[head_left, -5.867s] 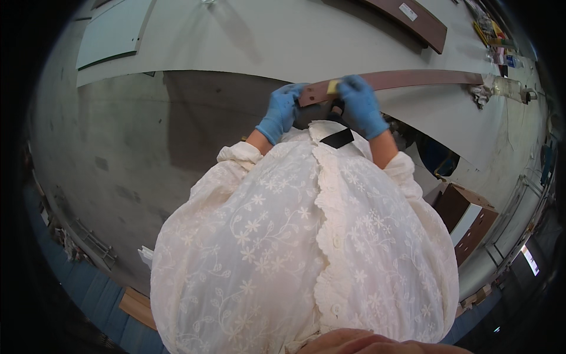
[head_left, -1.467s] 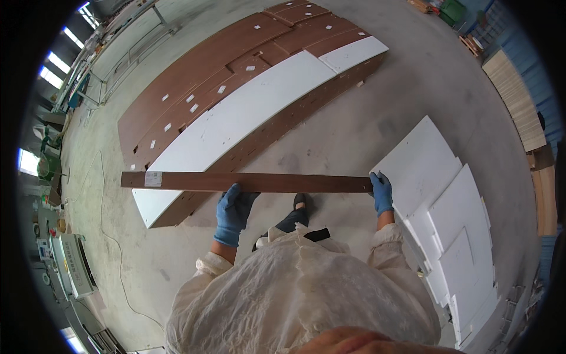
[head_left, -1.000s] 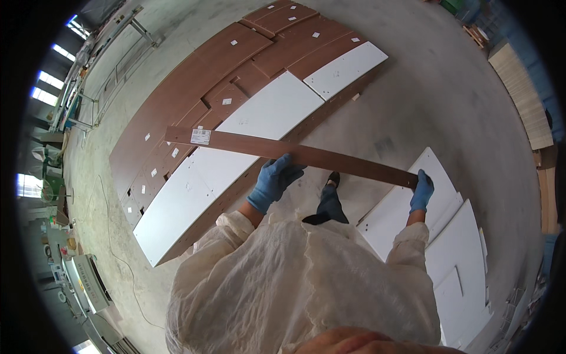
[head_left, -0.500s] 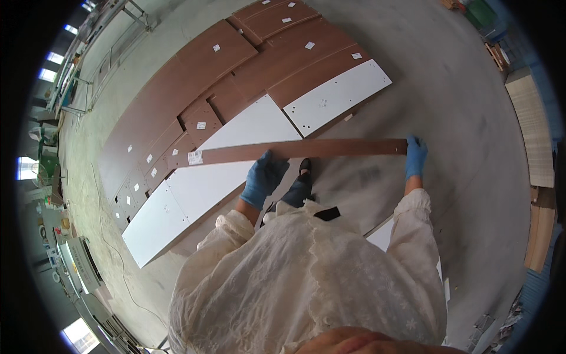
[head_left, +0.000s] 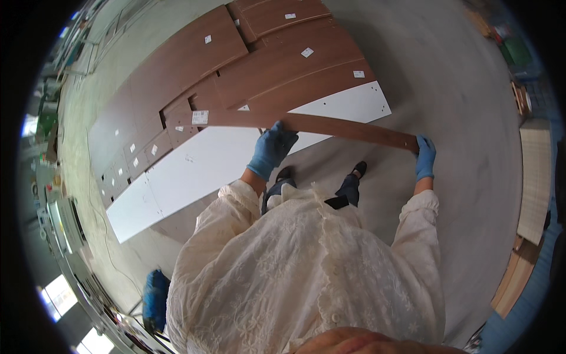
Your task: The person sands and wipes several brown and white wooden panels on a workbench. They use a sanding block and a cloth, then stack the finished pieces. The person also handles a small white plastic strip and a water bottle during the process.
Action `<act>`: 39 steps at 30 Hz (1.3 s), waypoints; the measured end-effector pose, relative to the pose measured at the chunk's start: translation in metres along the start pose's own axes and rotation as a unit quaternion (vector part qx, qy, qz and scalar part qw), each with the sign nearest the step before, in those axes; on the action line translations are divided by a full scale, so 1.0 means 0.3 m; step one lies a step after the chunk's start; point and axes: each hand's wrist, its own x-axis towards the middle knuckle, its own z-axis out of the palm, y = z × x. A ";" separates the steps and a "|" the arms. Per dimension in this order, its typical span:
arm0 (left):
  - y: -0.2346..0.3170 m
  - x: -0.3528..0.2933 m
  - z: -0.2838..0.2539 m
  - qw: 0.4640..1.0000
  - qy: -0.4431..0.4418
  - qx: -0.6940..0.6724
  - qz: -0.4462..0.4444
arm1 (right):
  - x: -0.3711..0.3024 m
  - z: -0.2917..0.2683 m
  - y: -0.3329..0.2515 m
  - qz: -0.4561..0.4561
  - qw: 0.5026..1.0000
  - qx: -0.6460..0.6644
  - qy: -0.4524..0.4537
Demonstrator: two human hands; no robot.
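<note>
A long, narrow brown board point(head_left: 342, 127) with a white label near its left end hangs level in front of me, between both hands. My left hand point(head_left: 273, 148), in a blue glove, grips its lower edge left of the middle. At the right end, my right hand point(head_left: 425, 157), gloved in blue too, is closed round the tip. Beyond the board, white panels point(head_left: 203, 162) with small drilled holes lie along the near side of a broad spread of brown panels point(head_left: 289, 62). Several of the brown panels carry white labels, and some overlap. The held board hides part of the white panels.
My feet point(head_left: 358, 170) stand on the grey floor just before the white panels. Stacked wood-coloured boards point(head_left: 535, 177) line the right edge. Metal racks point(head_left: 88, 56) stand at the far left, a blue bundle point(head_left: 155, 300) at the lower left. A cable point(head_left: 112, 259) crosses the left floor.
The board has tilted, its right end now lower than its middle, and it has shifted slightly right. My feet have come into fuller view. Both hands keep hold of the board.
</note>
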 end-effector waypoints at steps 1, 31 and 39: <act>-0.052 0.057 0.030 0.999 0.023 -0.031 0.020 | 0.094 -0.021 -0.008 0.007 1.000 0.003 -0.027; -0.038 1.197 0.381 0.929 0.252 -0.190 0.194 | 1.464 0.552 -0.308 0.082 0.932 0.008 -0.354; 0.120 1.523 0.187 0.892 0.316 -0.201 0.253 | 1.766 1.032 -0.233 0.105 0.901 0.012 -0.420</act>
